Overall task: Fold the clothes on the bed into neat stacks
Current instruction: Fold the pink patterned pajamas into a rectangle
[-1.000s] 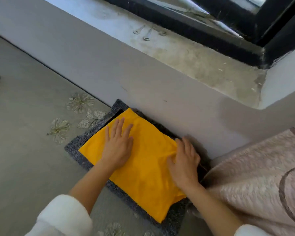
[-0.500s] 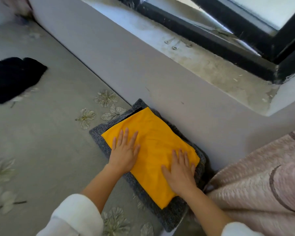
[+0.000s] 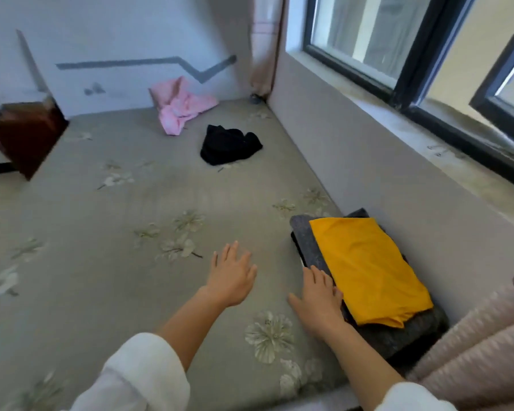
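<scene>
Yellow garment [image 3: 365, 271] lies just beside right hand [image 3: 318, 304], fingers flat; left hand [image 3: 232, 277] splayed, apart.

Both hands [image 3: 232, 277] [image 3: 318, 298] open, outstretched

My right hand [image 3: 318, 298] lies flat on the bed [image 3: 107, 232], its straight fingers touching the left edge of the stack by the bed's right edge, where a folded yellow garment [image 3: 365, 268] sits on a folded grey garment [image 3: 301, 232]. My left hand [image 3: 232, 277] is spread over the flowered sheet, apart from the stack and holding nothing. A crumpled black garment [image 3: 229, 145] lies towards the far right corner, and a pink garment [image 3: 181, 106] is bunched at the far edge against the wall. A pink quilt [image 3: 472, 351] is heaped just beside the stack at the near right corner.
</scene>
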{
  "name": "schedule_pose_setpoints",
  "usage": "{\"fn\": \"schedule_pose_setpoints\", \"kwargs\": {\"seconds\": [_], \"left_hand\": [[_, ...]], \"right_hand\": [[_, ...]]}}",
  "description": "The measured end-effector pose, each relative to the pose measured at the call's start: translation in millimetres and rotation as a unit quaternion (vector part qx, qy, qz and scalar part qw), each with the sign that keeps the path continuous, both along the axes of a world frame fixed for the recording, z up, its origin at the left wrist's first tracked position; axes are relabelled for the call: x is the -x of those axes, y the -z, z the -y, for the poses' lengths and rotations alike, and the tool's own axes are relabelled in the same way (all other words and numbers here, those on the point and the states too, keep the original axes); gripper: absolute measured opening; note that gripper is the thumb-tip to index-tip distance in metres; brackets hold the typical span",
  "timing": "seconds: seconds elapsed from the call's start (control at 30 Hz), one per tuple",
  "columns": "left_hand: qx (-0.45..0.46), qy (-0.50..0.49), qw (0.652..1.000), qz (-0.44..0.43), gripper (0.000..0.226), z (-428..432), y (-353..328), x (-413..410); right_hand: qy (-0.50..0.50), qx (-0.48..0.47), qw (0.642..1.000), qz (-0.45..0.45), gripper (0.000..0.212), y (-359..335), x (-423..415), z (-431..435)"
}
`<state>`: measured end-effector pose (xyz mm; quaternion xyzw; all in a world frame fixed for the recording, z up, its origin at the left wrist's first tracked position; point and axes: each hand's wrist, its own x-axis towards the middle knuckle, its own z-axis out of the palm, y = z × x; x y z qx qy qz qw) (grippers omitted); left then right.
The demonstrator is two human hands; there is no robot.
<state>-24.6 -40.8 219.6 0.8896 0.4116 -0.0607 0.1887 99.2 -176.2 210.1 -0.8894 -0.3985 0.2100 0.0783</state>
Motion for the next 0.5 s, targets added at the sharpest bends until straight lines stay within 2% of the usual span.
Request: {"fn": "schedule_pose_setpoints", "kwargs": {"seconds": [0.33, 0.5], "left_hand": [[-0.004, -0.209, 0.978, 0.002, 0.05, 2, -40, 247], [-0.028, -0.271, 0.962, 0.014, 0.049, -18, -56, 357]], "right_hand": [[-0.215, -0.017, 0.977, 0.008, 0.07, -35, 196, -71], [-0.292, -0.024, 0.955, 0.031, 0.068, -49, 300, -120]]}}
